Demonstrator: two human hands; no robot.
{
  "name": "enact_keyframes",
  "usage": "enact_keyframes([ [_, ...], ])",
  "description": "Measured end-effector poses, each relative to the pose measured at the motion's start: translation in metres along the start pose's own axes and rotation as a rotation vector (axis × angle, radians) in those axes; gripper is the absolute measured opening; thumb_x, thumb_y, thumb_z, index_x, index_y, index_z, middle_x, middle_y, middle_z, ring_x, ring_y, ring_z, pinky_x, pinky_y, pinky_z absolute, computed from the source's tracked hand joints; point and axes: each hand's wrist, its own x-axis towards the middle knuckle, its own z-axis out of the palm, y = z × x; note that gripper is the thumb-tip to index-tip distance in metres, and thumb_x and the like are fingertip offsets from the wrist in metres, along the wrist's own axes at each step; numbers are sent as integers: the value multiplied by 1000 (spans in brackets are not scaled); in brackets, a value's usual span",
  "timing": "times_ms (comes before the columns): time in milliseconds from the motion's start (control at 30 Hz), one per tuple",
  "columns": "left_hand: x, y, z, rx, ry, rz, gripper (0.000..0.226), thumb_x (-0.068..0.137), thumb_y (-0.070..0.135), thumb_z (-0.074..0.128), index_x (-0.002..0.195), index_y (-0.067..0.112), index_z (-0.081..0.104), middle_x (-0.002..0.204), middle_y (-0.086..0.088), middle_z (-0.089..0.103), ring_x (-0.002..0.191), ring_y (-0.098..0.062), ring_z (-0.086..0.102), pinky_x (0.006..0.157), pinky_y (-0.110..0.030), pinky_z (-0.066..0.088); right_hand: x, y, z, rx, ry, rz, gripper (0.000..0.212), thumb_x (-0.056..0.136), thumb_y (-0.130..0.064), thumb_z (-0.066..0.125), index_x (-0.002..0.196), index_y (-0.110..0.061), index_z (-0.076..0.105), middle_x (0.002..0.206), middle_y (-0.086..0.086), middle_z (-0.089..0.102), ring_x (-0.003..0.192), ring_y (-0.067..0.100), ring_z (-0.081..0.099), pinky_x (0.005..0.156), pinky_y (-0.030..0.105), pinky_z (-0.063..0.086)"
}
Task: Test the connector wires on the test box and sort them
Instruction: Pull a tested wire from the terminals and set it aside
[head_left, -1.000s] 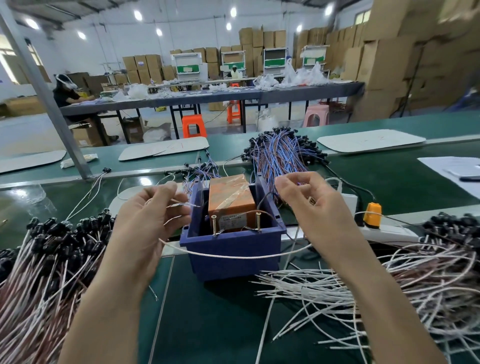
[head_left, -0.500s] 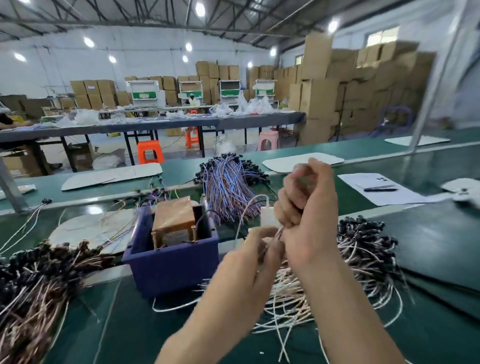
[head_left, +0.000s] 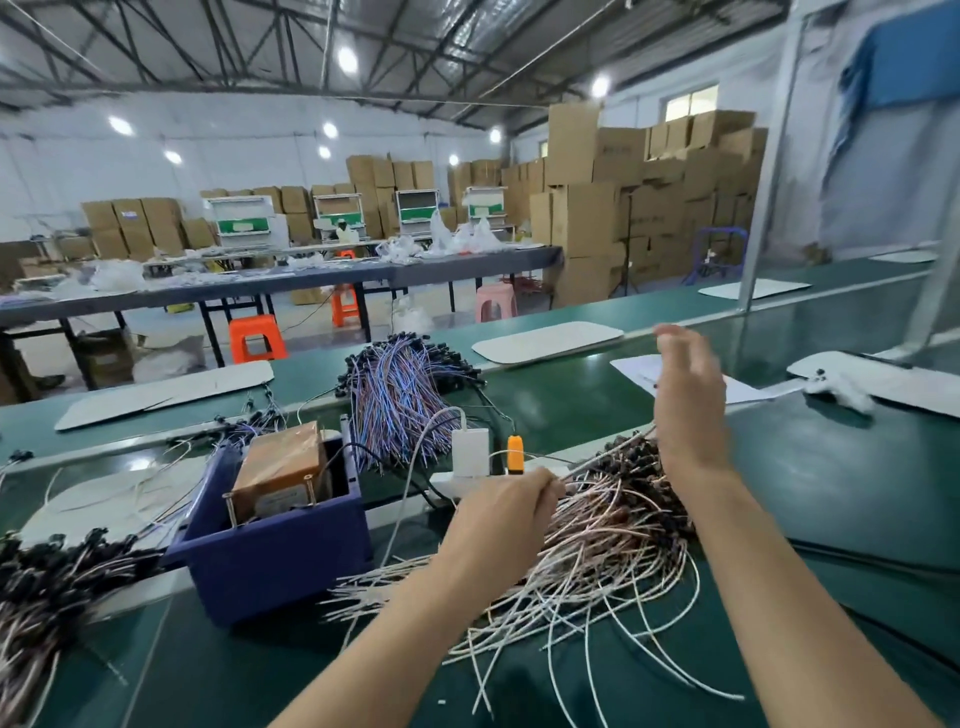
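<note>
Green bench surface (head_left: 831, 493) is carrying the test box (head_left: 283, 465) in a blue bin (head_left: 275, 566), with a pile of connector wires (head_left: 613, 545) lying just right of it. The left hand (head_left: 498, 519) is pinching one wire (head_left: 613, 448) over that pile, while the right hand (head_left: 685, 400) is hovering above it, fingers spread and holding nothing. Judged step: sorting, apparently laying this wire onto the pile, so the next move is calling for the left hand to let go and a fresh wire to go to the box.

Table (head_left: 571, 405) was dark green, bin (head_left: 280, 561) navy blue, box (head_left: 283, 462) orange-brown. Far wires (head_left: 400, 395) were a blue/purple/red mix w/ black ends, near wires (head_left: 597, 545) white & pinkish, also black-tipped. Plug (head_left: 515, 454) was orange, charger (head_left: 470, 449) white, stools (head_left: 257, 338) orange + 1 pink stool (head_left: 496, 301), cartons (head_left: 587, 218) plain brown tbh.
</note>
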Motion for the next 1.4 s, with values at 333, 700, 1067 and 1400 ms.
enact_keyframes([
  [333, 4, -21, 35, 4, -25, -49, 36, 107, 43, 32, 127, 23, 55, 126, 2, 58, 120, -21, 47, 102, -37, 38, -33, 66, 8, -673, -397, -237, 52, 100, -22, 48, 151, -14, 40, 146, 9, 50, 136, 23, 42, 114, 37, 31],
  [700, -88, -108, -22, -103, 52, -176, 33, 105, 49, 34, 127, 37, 54, 119, 23, 55, 113, 0, 45, 100, -28, 41, -41, 109, 83, -1058, -657, -209, 45, 104, -33, 37, 144, -14, 44, 130, 13, 64, 118, 33, 58, 98, 41, 42],
  [1067, -127, -156, -56, -125, 144, -243, 19, 105, 43, 40, 117, 40, 55, 112, 28, 57, 109, 4, 49, 96, -21, 39, -69, 91, 95, -1155, -1050, -613, 43, 104, -43, 32, 117, -25, 69, 117, -1, 65, 111, 24, 56, 99, 39, 39],
  [1400, -190, -193, -129, 115, 173, -346, 29, 105, 34, 43, 122, 23, 63, 109, 9, 67, 100, -9, 60, 91, -31, 48, -144, 56, 142, -1188, -1180, -1215, 47, 105, -37, 28, 106, -18, 71, 111, 5, 70, 101, 29, 66, 74, 37, 34],
])
